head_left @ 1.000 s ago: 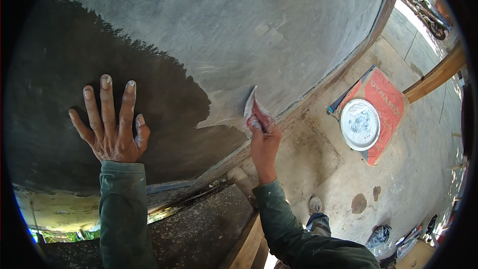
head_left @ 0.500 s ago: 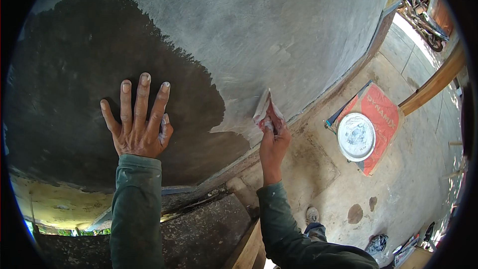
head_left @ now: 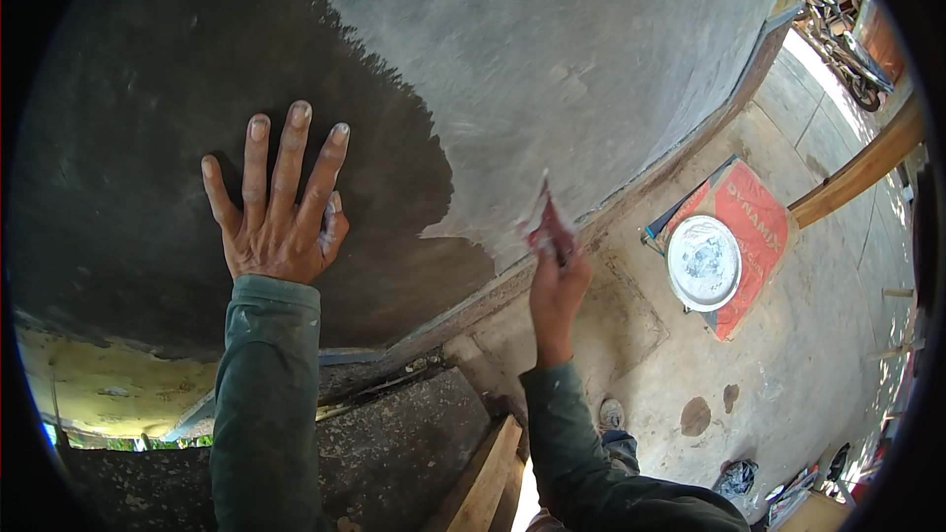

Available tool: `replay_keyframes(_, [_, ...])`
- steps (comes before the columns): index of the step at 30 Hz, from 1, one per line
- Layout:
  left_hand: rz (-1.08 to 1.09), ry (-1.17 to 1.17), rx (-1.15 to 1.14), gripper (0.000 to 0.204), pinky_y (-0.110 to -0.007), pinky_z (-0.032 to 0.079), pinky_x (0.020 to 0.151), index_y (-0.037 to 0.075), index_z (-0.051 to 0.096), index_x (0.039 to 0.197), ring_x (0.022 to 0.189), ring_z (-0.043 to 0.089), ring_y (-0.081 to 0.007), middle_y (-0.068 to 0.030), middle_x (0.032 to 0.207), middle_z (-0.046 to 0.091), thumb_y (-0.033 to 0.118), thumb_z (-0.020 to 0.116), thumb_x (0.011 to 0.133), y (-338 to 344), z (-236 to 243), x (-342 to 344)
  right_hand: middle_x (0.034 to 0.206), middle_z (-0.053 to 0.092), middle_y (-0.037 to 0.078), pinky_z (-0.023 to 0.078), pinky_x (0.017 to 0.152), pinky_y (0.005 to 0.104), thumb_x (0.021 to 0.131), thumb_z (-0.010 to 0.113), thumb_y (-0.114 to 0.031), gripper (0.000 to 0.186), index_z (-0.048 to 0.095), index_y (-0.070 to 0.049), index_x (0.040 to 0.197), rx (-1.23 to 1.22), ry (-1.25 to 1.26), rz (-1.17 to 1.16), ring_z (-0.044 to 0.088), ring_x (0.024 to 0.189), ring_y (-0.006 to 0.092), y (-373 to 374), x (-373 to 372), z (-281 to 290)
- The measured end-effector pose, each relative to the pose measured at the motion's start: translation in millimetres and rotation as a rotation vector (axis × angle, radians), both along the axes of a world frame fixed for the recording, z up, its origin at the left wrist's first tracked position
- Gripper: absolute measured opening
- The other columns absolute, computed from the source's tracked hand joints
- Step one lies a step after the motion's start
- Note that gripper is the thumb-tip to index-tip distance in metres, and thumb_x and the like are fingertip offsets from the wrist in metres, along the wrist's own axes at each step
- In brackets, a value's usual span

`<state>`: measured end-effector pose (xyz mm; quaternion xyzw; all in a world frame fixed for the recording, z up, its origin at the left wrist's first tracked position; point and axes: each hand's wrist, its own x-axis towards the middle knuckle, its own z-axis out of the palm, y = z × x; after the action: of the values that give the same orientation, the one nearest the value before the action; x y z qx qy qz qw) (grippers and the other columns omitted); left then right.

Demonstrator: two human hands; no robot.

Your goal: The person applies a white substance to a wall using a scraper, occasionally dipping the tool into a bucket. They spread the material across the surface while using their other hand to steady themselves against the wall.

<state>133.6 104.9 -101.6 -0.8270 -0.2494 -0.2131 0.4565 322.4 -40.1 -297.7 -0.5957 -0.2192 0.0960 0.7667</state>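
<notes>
My left hand (head_left: 278,207) rests palm down with its fingers spread on the dark, wet-looking patch of the grey plastered surface (head_left: 591,49). The thumb has white residue on it. My right hand (head_left: 560,291) grips a folded red and white piece of cloth or paper (head_left: 547,217), slightly blurred, over the surface's lower edge, just right of the dark patch. To its right a round metal plate with white paste (head_left: 704,263) sits on a red paper sack (head_left: 749,197).
The concrete floor (head_left: 808,355) lies right and below. A wooden post (head_left: 849,172), motorbike (head_left: 847,59) and dark plastic bag (head_left: 737,481) are at the right side. A board (head_left: 488,473) and dark speckled slab (head_left: 404,433) are at bottom, and my shoe (head_left: 611,414) shows beside my right arm.
My left hand has moved right across the dark surface, and most recently upward. My right hand, holding the folded piece, has shifted to the right. The view has shifted slightly.
</notes>
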Motion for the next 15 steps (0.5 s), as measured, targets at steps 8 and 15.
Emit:
replay_keyframes(8, [-0.003, -0.008, 0.018, 0.061, -0.061, 0.009, 0.125, 0.038, 0.046, 0.152, 0.153, 0.028, -0.0265, 0.0017, 0.165, 0.035, 0.033, 0.057, 0.092, 5, -4, 1, 0.105, 0.073, 0.008, 0.051, 0.085, 0.0281, 0.092, 0.054, 0.005, 0.035, 0.067, 0.006, 0.125, -0.235, -0.19, 0.087, 0.067, 0.092, 0.0142, 19, -44, -14])
replay_keyframes(15, [0.081, 0.032, 0.127, 0.048, -0.061, 0.017, 0.122, 0.037, 0.05, 0.15, 0.15, 0.035, -0.0269, 0.0013, 0.161, 0.041, 0.042, 0.044, 0.103, 8, -2, 1, 0.098, 0.071, 0.002, 0.05, 0.063, 0.0244, 0.097, 0.06, -0.004, 0.019, 0.067, -0.001, 0.115, 0.032, 0.88, 0.068, 0.065, 0.078, 0.0108, -29, -45, -195])
